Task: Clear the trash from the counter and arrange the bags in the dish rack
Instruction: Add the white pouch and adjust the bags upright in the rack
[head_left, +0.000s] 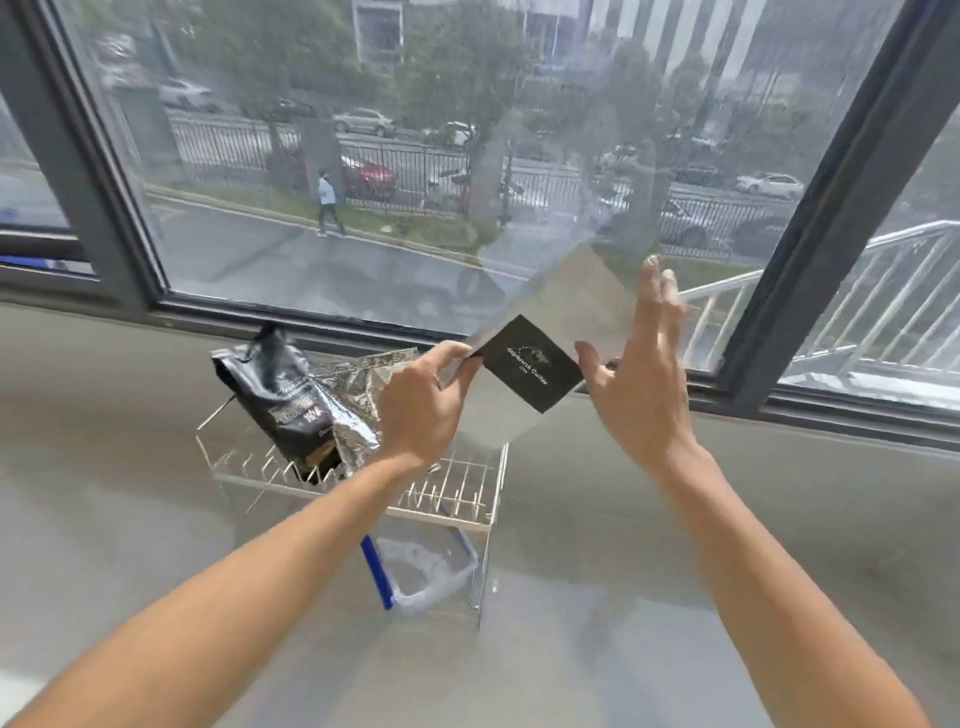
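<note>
Left hand (415, 410) pinching translucent bag (550, 291) by one edge, right hand (641, 384) spread wide: likely to slip short of dish rack (467, 499).

Soft, bright daylight enters through the window (467, 156), the frame edges bow with wide-angle distortion, and the whole picture is slightly blurred.

Counting two hands in frame: left hand (421, 410), right hand (641, 374). Seeing four bags in total: one frosted bag with a black label (535, 364) being held up, one black coffee bag (291, 400) and one silver foil bag (358, 395) sitting in the rack, one clear zip bag with a blue strip (423, 569) lying under it. One wire dish rack (452, 499). One counter (675, 597).
</note>
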